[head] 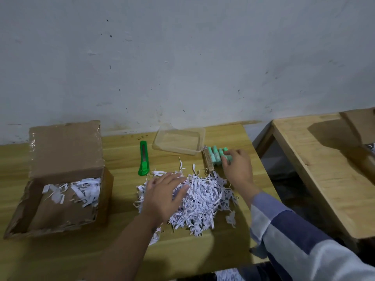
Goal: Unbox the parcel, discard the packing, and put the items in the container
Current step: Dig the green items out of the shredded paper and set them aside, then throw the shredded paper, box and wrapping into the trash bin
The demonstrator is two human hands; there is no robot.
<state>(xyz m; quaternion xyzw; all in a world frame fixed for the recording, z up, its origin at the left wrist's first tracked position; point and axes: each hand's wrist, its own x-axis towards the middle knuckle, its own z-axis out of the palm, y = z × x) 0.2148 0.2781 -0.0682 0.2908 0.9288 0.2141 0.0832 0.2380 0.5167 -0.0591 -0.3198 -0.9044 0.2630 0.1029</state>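
Right hand [236, 165] is gripping upright-lying green bottles [218, 158], long axes toward the wall; flat left hand [166, 191] is pressing shredded paper [205, 197]; plastic container [179, 140] is sitting bare.

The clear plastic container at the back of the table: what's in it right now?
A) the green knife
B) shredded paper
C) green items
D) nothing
D: the clear container shows only its bare bottom, while the green items sit beside it on the table.

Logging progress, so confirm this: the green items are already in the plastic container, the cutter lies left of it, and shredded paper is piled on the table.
Wrong on one point: the head view shows the container empty; the green items lie on the table beside it, under the right hand. Cutter and paper are as stated.
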